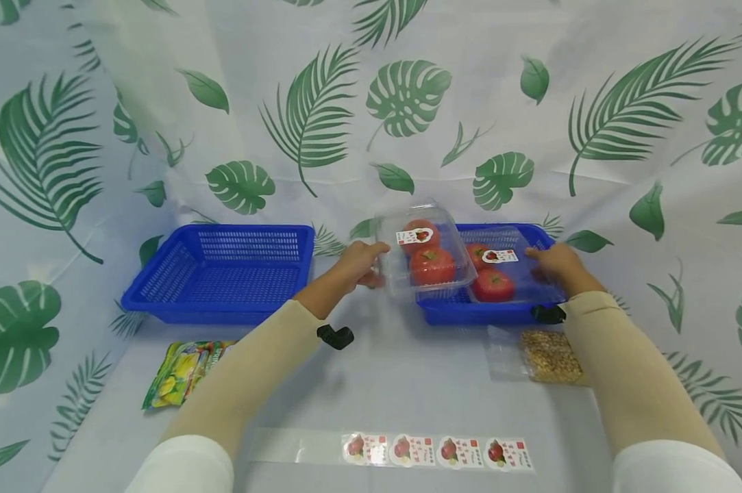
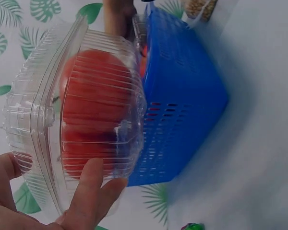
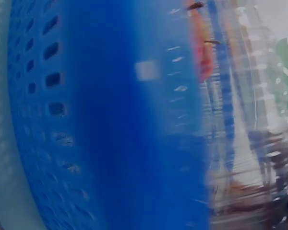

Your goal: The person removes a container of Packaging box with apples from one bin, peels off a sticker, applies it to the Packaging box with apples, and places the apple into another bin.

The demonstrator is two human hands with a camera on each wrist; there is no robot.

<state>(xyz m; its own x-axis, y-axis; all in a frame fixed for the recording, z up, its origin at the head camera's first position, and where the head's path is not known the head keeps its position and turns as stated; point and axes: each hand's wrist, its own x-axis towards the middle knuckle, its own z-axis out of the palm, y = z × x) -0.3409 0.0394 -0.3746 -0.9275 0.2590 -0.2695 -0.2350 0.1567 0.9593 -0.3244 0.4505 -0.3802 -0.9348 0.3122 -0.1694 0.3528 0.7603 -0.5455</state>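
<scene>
My left hand holds a clear plastic clamshell box of tomatoes by its left side, tilted above the left edge of the right-hand blue basket. In the left wrist view its thumb and fingers pinch the ribbed box from both sides. A second clamshell box of tomatoes is at that blue basket, and my right hand grips its right end. Both lids carry a white label with a red fruit picture. The right wrist view is blurred, with basket wall and ribbed plastic.
Another blue basket stands at the left. Colourful packets lie in front of it. A bag of brownish pieces lies by my right forearm. At the front is a strip of fruit labels. A leaf-print cloth hangs behind.
</scene>
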